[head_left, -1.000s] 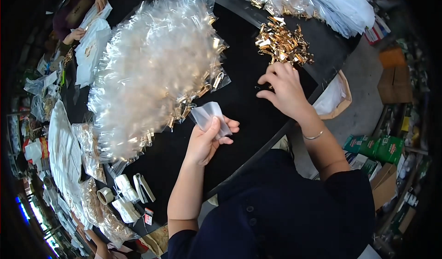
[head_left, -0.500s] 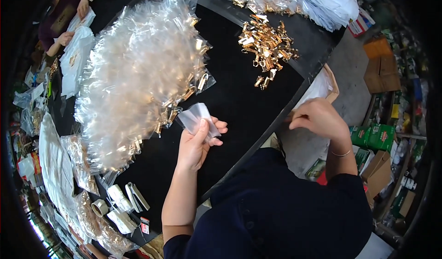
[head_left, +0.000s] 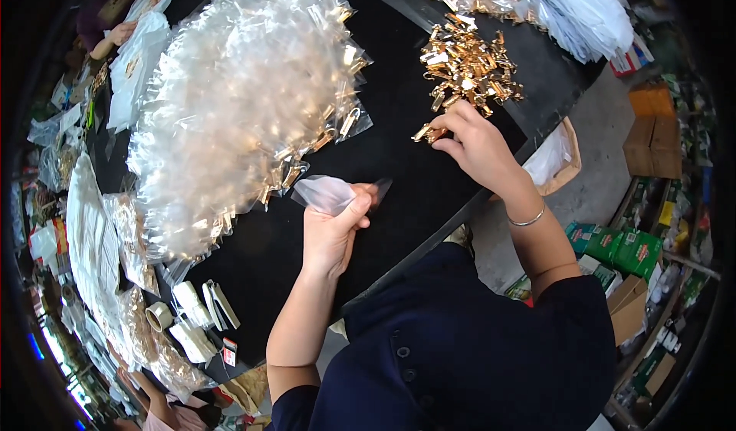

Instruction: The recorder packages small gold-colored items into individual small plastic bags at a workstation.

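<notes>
My left hand (head_left: 335, 228) holds a small clear plastic bag (head_left: 326, 193) above the black table (head_left: 253, 254). My right hand (head_left: 475, 143) pinches a gold metal clip (head_left: 429, 133) at the near edge of a heap of gold clips (head_left: 466, 64). To the left lies a big fan-shaped pile of clear bags with gold clips inside (head_left: 245, 101).
More clear and white bags (head_left: 567, 1) lie at the far right of the table. Tape rolls and small packets (head_left: 192, 316) sit at the near left corner. A cardboard box with a white bag (head_left: 556, 159) stands on the floor at right, near green cartons (head_left: 621, 251). Other people's hands (head_left: 123, 32) work at far left.
My right hand came back from the box at the table's right edge to the heap of gold clips and took one. My left hand kept the bag, raised a little.
</notes>
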The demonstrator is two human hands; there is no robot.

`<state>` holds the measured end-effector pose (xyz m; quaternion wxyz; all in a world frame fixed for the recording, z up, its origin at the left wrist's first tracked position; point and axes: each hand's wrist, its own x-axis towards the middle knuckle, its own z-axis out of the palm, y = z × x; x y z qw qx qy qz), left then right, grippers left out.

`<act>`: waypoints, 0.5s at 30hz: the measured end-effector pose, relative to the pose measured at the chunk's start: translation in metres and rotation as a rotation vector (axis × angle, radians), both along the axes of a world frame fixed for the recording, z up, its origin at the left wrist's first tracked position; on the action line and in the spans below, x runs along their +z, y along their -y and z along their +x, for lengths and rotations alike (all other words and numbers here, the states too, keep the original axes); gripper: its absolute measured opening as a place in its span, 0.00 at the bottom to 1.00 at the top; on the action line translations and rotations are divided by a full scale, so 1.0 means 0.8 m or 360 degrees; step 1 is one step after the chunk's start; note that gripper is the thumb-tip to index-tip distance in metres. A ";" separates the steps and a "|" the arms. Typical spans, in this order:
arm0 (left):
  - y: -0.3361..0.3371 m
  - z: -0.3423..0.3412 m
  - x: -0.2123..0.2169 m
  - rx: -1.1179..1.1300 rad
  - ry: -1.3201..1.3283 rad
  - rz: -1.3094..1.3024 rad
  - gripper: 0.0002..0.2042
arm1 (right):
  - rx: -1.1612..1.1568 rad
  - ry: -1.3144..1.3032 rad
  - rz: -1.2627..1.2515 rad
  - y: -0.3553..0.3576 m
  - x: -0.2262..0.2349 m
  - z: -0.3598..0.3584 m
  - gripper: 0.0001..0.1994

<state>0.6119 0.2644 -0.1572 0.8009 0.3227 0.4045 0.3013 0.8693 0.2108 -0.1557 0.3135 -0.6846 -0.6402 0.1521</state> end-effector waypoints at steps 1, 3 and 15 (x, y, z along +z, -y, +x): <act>0.003 0.003 0.001 0.0021 -0.0011 -0.0005 0.06 | 0.0091 -0.0017 0.0007 -0.006 -0.002 -0.005 0.11; 0.011 0.010 0.001 0.0135 0.0023 -0.0029 0.06 | 0.0203 -0.0046 0.0007 -0.015 -0.006 -0.013 0.10; 0.009 -0.003 -0.005 0.0238 0.0200 0.0021 0.11 | 0.0414 -0.0848 0.0153 -0.033 0.071 -0.065 0.08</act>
